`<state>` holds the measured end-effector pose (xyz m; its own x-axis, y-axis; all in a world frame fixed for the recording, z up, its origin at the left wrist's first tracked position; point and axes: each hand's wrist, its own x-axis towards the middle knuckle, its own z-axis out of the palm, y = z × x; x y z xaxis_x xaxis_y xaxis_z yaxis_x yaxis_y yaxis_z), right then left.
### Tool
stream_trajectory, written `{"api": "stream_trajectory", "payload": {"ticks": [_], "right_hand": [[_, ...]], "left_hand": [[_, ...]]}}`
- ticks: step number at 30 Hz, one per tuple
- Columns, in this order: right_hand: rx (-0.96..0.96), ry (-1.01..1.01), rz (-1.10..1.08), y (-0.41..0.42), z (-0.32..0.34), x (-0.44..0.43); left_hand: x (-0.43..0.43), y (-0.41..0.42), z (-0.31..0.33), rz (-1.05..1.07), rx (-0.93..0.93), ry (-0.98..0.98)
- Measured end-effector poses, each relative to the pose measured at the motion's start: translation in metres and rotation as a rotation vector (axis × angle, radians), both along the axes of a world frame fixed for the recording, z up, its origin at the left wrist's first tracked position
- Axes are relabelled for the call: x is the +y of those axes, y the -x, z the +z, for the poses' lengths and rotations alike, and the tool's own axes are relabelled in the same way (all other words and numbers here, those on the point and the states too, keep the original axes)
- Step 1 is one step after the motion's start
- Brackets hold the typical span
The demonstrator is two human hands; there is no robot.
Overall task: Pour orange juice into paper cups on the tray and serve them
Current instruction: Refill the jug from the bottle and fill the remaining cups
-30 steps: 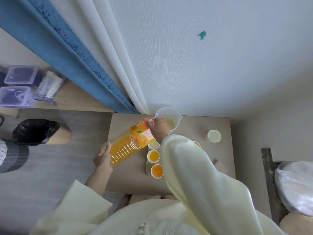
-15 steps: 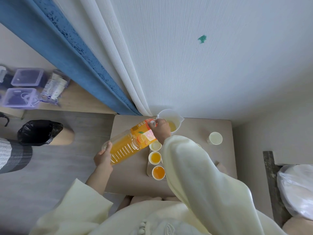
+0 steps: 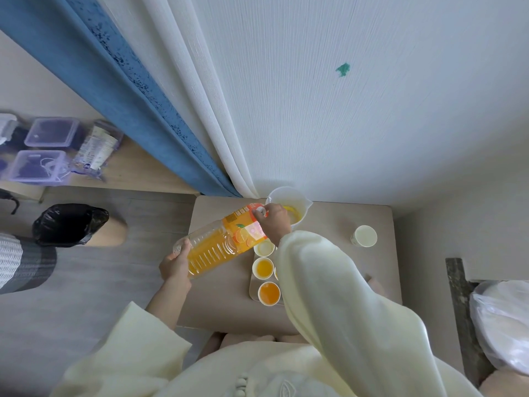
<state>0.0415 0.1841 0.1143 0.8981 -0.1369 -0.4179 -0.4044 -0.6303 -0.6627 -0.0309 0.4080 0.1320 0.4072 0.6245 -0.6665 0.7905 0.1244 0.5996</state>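
A large orange juice bottle (image 3: 217,247) is tilted nearly flat, its neck over a clear plastic jug (image 3: 297,200) at the table's back edge. Juice lies in the jug's bottom. My right hand (image 3: 273,222) grips the bottle near the neck. My left hand (image 3: 175,265) holds its base. On a beige tray (image 3: 252,287) stand paper cups: an empty cup (image 3: 264,247) at the back, a cup with juice (image 3: 263,267) in the middle and another filled cup (image 3: 269,293) in front. My right sleeve hides the tray's right side.
A lone empty paper cup (image 3: 364,236) stands on the beige table (image 3: 217,305) at the right. White and blue curtains (image 3: 177,116) hang behind the table. A black bin bag (image 3: 68,223) and plastic boxes (image 3: 51,133) are at the left, a white bag (image 3: 501,322) at the right.
The bottle's base has risen slightly, tilting the bottle further toward the jug. Both hands keep their hold.
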Motion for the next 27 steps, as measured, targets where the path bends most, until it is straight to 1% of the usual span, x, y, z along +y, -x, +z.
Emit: {"api": "stream_trajectory", "payload": {"ticks": [3, 27], "right_hand": [[-0.003, -0.018, -0.013, 0.000, 0.000, 0.000], [-0.015, -0.021, -0.002, 0.000, 0.004, -0.001]], "left_hand": [[0.002, 0.000, -0.004, 0.011, -0.025, 0.002], [0.015, -0.002, -0.022, -0.024, 0.000, -0.042]]}}
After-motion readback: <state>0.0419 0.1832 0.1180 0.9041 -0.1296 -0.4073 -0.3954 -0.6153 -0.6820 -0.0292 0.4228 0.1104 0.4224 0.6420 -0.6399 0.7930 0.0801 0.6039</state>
